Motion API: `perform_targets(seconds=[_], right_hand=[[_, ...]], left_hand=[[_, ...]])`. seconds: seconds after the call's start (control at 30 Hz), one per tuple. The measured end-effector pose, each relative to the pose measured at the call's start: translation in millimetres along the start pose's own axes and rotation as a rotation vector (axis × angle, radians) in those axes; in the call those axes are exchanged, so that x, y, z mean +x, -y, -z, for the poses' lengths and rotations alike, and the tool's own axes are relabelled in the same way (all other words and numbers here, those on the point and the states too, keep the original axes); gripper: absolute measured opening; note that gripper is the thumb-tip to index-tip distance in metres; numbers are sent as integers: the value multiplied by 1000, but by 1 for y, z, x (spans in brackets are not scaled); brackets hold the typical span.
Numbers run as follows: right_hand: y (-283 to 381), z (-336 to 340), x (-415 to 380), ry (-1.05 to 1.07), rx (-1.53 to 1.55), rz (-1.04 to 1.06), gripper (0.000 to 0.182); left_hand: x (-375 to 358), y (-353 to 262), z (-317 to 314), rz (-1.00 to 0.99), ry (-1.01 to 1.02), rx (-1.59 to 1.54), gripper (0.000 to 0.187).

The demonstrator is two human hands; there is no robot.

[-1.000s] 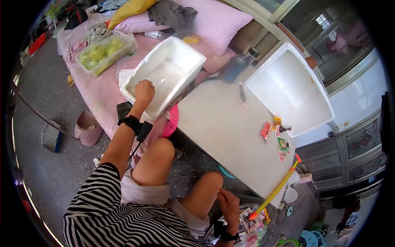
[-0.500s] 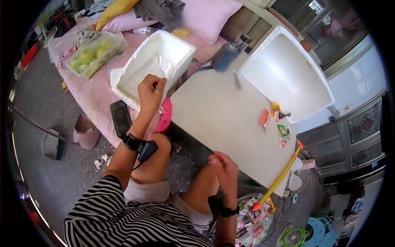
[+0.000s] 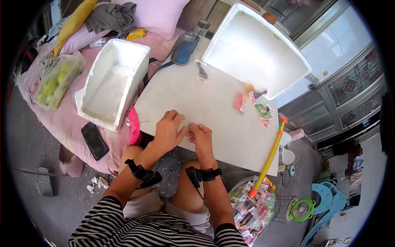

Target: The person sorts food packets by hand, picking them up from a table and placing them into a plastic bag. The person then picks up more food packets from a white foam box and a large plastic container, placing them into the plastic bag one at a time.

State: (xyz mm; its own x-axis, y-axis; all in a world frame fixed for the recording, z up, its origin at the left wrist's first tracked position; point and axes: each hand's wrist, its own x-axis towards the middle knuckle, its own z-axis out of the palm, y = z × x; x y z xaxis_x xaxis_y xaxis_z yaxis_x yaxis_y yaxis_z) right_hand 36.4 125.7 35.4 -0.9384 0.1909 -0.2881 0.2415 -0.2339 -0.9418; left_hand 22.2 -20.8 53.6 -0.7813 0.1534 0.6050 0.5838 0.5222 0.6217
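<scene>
My left hand (image 3: 168, 131) and my right hand (image 3: 200, 140) meet over the near edge of the pale table (image 3: 164, 96). Their fingertips pinch together at one spot; whatever lies between them is too small or see-through to make out. To the left, a white foam box (image 3: 88, 96) stands open on the pink bedding, its inside in view. A bigger white foam box (image 3: 214, 51) sits tilted at the table's far side. Small wrapped packets, one of them a red packet (image 3: 239, 101) and another a green packet (image 3: 261, 109), lie before it. Farther back rests a dark packet (image 3: 201, 72).
A blue bottle (image 3: 185, 49) stands at the table's back corner. A yellow tube with orange ends (image 3: 269, 160) crosses the right edge, above a bag of packets (image 3: 251, 210). On the bedding lie a phone (image 3: 95, 140) and a basket of green fruit (image 3: 45, 103).
My left hand has come from above the smaller foam box, where it held something clear, to the table edge. My right hand has risen to meet it and its fingers have closed. The view has shifted.
</scene>
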Motion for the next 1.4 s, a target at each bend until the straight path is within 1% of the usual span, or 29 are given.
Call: perform_targets(seconds=[0.1,0.13,0.23,0.3,0.43,0.53,0.63,0.67,0.77,0.83,0.87,0.93,0.97,1.03,1.1,1.13,1.17,1.2,1.23,1.27,1.3,1.33,1.4], right_hand=[[-3,7,11,-37,-10,32,20],[-2,9,14,-51,-14,45,20],[3,13,24,-89,-168,78,23],[6,12,28,-75,-206,86,25],[11,10,34,-4,-220,113,27],[14,13,35,22,-226,161,28],[5,33,38,-7,-376,173,29],[3,37,36,-8,-471,176,30],[0,48,36,-5,-726,176,31],[1,53,39,4,-839,173,30],[4,56,41,44,-829,128,30],[19,63,40,129,-805,42,31],[28,69,40,116,-759,-8,31],[52,91,40,91,-668,-105,32],[69,135,53,-132,-528,13,34],[78,161,64,-291,-475,28,33],[88,184,72,-446,-485,53,32],[87,213,86,-587,-444,146,27],[92,238,96,-691,-464,157,25],[92,270,110,-768,-548,166,26],[94,302,122,-810,-777,169,37],[85,346,142,-913,-1031,259,50],[98,362,144,-997,-1114,327,57]], left_hand=[[-5,7,-16,40,243,-130,27],[-4,8,-22,73,239,-128,22],[-8,25,-38,208,280,-225,14],[-8,33,-44,301,292,-404,12],[-10,51,-54,471,298,-717,8],[-8,56,-53,659,89,-832,9],[6,54,-41,454,-206,-494,8],[9,45,-34,344,-168,-298,5],[4,29,-42,50,-112,-33,9],[1,18,-45,-1,5,-24,15],[-1,15,-46,-26,61,-15,19],[-6,16,-48,-37,164,-11,19],[-8,18,-49,-43,216,-8,19],[-8,20,-49,-21,208,-27,17],[-7,20,-50,9,233,-34,14],[-7,20,-51,28,262,-30,13],[-7,20,-53,47,288,-27,12],[-8,21,-55,34,291,-28,11],[-9,22,-58,19,295,-28,10],[-9,23,-61,3,297,-26,9],[-9,24,-62,2,311,-8,8],[-9,25,-63,1,326,10,8],[-9,25,-63,7,339,38,8]])
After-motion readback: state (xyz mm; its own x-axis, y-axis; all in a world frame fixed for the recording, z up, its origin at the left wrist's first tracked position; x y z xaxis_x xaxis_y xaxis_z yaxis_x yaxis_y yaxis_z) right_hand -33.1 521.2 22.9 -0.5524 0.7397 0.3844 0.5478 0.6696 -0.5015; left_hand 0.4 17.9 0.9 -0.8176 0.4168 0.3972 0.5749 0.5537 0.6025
